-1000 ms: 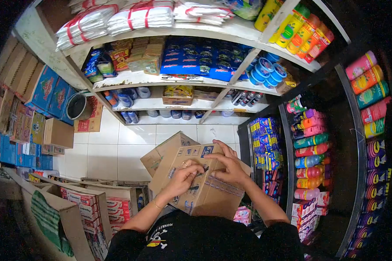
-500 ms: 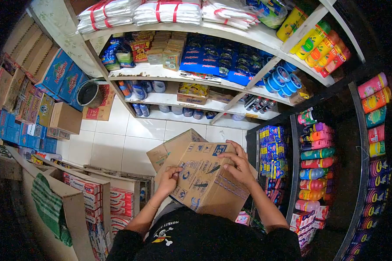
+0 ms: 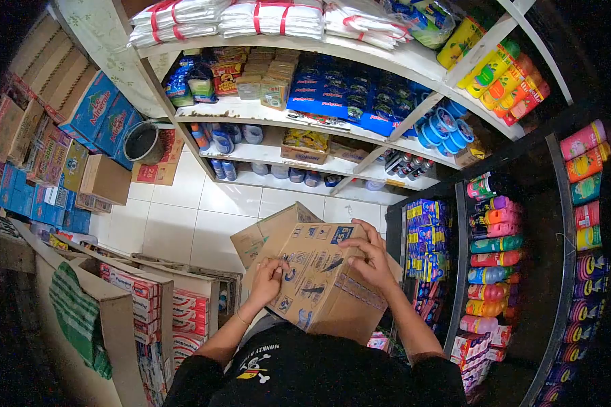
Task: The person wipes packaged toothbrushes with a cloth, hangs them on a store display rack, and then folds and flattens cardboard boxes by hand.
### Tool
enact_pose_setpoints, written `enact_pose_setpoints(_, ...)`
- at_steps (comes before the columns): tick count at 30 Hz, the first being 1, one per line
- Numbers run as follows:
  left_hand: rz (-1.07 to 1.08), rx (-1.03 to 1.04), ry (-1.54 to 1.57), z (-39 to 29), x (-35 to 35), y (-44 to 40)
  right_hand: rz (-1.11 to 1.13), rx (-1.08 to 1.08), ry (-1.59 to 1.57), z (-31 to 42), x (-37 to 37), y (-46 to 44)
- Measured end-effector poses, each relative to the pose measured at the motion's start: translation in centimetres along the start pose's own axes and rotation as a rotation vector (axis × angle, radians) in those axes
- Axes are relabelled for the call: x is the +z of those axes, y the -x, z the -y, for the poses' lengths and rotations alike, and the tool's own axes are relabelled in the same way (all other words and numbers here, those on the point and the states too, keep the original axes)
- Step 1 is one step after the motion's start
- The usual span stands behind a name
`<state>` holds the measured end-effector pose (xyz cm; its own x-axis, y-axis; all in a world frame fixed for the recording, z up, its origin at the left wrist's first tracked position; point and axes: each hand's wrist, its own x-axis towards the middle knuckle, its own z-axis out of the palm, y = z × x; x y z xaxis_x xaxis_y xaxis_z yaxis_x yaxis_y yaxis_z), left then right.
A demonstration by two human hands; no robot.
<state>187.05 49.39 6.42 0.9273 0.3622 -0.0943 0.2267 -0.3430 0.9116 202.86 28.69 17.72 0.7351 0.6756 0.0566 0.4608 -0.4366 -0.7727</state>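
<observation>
- The box (image 3: 319, 258) is close in front of the person, tilted, its near end by the dark shirt (image 3: 288, 363); its printed face is turned up and looks closed.
- The right hand (image 3: 373, 261) grasps the box at its far right part, fingers bent over the edge.
- The left hand (image 3: 267, 279) is at the left side of the printed face, fingers curled in toward the thumb; whether they pinch card, tape or nothing, I cannot tell.
- The step in hand looks like close finger work on the box, the right hand steadying it and the left working near the edge.
- From this pose, a move of the left fingers calls for a firm hold on the right, since the box leans and could slip or turn.
- Lifting or turning it would call for a fuller hold by the left hand.
- Another carton (image 3: 254, 234) lies just beyond the box, partly hidden by it, above the tiled floor (image 3: 214, 234).
- Ahead is a shelf (image 3: 278, 121) of packets; at the right are rows of bottles (image 3: 497, 259).
</observation>
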Motion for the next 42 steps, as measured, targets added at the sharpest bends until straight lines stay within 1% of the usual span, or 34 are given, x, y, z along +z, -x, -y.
enact_pose_setpoints(2,-0.023,0.012,-0.076,0.5,0.1,-0.1,-0.009,-0.005,-0.009,-0.2,0.1,0.0)
enact_pose_setpoints(3,-0.026,0.013,-0.077,1.9,0.5,-0.2,-0.020,-0.009,-0.016,-0.2,0.2,-0.1)
enact_pose_setpoints(5,-0.166,-0.150,-0.054,6.3,2.1,-0.9,-0.028,-0.015,-0.024,-0.5,0.1,0.1)
enact_pose_setpoints(6,-0.164,-0.148,-0.054,7.8,2.6,-1.4,-0.033,-0.021,-0.028,-0.6,0.0,0.1)
enact_pose_setpoints(8,-0.109,-0.375,0.361,9.6,3.3,-1.9,-0.035,-0.007,-0.014,-0.5,-0.1,0.2)
enact_pose_setpoints(9,-0.021,-0.417,0.376,9.0,2.8,-2.2,-0.035,0.005,-0.004,-0.4,-0.2,0.3)
enact_pose_setpoints(10,-0.020,-0.418,0.378,7.5,2.4,-2.5,-0.034,0.006,-0.002,-0.4,-0.2,0.4)
enact_pose_setpoints(12,0.015,-0.468,0.613,4.8,1.7,-2.8,-0.041,0.001,-0.005,-0.5,-0.3,0.4)
enact_pose_setpoints(16,0.020,-0.507,0.630,3.9,1.5,-3.6,-0.057,0.000,-0.004,-0.6,-0.5,0.6)
enact_pose_setpoints(18,-0.038,-0.493,0.570,4.0,1.5,-3.9,-0.066,-0.022,-0.016,-0.6,-0.5,0.5)
enact_pose_setpoints(22,-0.051,-0.506,0.515,4.3,1.4,-4.8,-0.050,-0.029,-0.007,-0.5,-0.4,0.3)
enact_pose_setpoints(24,-0.021,-0.620,0.493,4.6,1.6,-5.5,-0.048,-0.024,0.058,-0.2,-0.4,0.2)
enact_pose_setpoints(28,-0.099,-0.553,0.372,5.0,2.7,-5.2,-0.021,0.007,0.162,1.2,-0.9,-0.3)
enact_pose_setpoints(30,-0.153,-0.311,-0.044,4.4,2.6,-4.8,0.059,0.085,0.162,1.7,-1.5,-0.6)
enact_pose_setpoints(31,-0.145,-0.308,-0.045,3.8,2.4,-4.7,0.052,0.092,0.163,1.8,-1.7,-0.6)
enact_pose_setpoints(33,-0.253,-0.103,-0.245,3.0,2.1,-4.6,0.125,0.138,0.175,1.9,-2.0,-0.6)
enact_pose_setpoints(34,-0.255,-0.101,-0.244,3.1,2.3,-4.7,0.124,0.136,0.177,1.9,-2.2,-0.8)
enact_pose_setpoints(36,-0.229,-0.020,-0.259,3.2,2.3,-4.7,0.142,0.104,0.237,2.0,-2.3,-1.0)
enact_pose_setpoints(40,-0.193,-0.061,-0.199,2.3,2.0,-4.6,0.183,0.087,0.325,1.7,-2.4,-1.1)
enact_pose_setpoints(42,-0.240,0.043,-0.177,1.3,1.9,-4.1,0.261,0.133,0.368,2.2,-2.7,-1.4)
